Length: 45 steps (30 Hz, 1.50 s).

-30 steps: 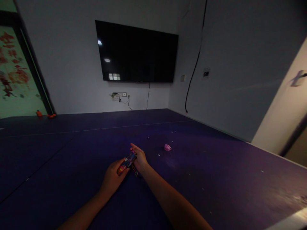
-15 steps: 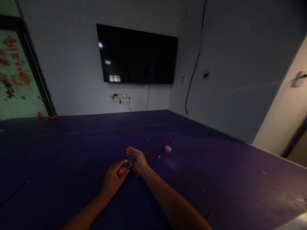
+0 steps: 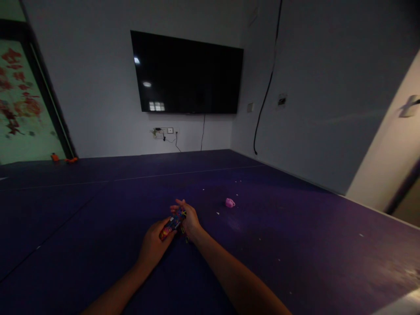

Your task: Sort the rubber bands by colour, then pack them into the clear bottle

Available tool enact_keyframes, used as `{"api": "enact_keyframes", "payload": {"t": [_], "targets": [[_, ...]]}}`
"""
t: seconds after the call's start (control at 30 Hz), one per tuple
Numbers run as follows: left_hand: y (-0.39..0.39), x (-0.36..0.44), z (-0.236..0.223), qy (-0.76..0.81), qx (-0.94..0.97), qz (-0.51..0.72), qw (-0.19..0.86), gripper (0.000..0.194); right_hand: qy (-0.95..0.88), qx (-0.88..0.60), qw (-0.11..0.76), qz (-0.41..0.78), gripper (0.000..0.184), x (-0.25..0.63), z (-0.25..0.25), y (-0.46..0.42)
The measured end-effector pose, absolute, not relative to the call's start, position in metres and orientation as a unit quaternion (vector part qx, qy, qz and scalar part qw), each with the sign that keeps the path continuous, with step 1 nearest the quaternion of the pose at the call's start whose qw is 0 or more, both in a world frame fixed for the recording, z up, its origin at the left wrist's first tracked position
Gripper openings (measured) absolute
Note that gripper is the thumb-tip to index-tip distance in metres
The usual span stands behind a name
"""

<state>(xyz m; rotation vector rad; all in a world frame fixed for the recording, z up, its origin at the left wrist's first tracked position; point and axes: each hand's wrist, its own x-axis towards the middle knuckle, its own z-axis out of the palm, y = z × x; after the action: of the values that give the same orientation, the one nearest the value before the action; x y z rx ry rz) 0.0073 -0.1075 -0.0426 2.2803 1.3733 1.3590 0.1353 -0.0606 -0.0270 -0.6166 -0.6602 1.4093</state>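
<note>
**Two bare hands meet at one oblong, brightly patterned object [image 3: 171,226]**

The left hand [image 3: 152,243] grasps the near end of the patterned object, thumb on one side and fingers on the other. The piece is slim, its surface printed in red, orange, pink and dark blue; its material is unclear. It slants up and away, its far end at the palm of the right hand [image 3: 190,218], whose fingers are loosely bent and spread. Whether that hand also grips it, I cannot tell. Small yellowish loop-like bits [image 3: 187,239] show just below the right wrist, too dim to count.

Under the hands spreads a smooth, dull purple floor [image 3: 131,201] crossed by thin seams and dotted with several pale scraps. To the right of the hands, apart from them, lies one small, rounded pink item [image 3: 230,203] with a loop on its side. Two orange things [image 3: 71,160] sit by the dark frame at far left, next to one pale green panel [image 3: 28,100] with red markings.

One flat, glossy black television [image 3: 188,74] hangs on the plain grey wall [image 3: 98,87], with sockets [image 3: 170,130] and thin wires beneath. One thick black cable [image 3: 269,83] dangles down the right-hand wall. The right hand partly covers the object's far end.
</note>
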Motion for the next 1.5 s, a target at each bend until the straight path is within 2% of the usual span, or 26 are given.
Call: {"api": "enact_keyframes", "payload": {"t": [0.07,0.23,0.5,0.67,0.9,1.23,1.5], "targets": [[-0.108,0.008,-0.041,0.459,0.761,0.451,0.081,0.034,-0.315,-0.282,0.667,0.614,0.033,0.135,-0.027,-0.062],[-0.109,0.008,-0.040,0.470,0.758,0.446,0.080,0.034,-0.391,-0.296,0.652,0.579,0.052,0.135,-0.032,-0.065],[-0.108,0.008,-0.040,0.456,0.770,0.443,0.057,0.032,-0.441,-0.315,0.668,0.511,0.031,0.135,-0.034,-0.062],[-0.110,0.008,-0.039,0.445,0.777,0.443,0.044,0.032,-0.400,-0.301,0.681,0.534,0.025,0.132,-0.031,-0.060],[-0.110,0.008,-0.040,0.445,0.775,0.447,0.031,0.033,-0.309,-0.243,0.682,0.617,0.025,0.134,-0.031,-0.059],[-0.108,0.007,-0.040,0.449,0.769,0.454,0.028,0.033,-0.334,-0.246,0.648,0.639,0.022,0.136,-0.038,-0.052],[-0.110,0.007,-0.038,0.437,0.777,0.452,0.001,0.032,-0.371,-0.263,0.648,0.611,0.053,0.132,-0.038,-0.055]]}}
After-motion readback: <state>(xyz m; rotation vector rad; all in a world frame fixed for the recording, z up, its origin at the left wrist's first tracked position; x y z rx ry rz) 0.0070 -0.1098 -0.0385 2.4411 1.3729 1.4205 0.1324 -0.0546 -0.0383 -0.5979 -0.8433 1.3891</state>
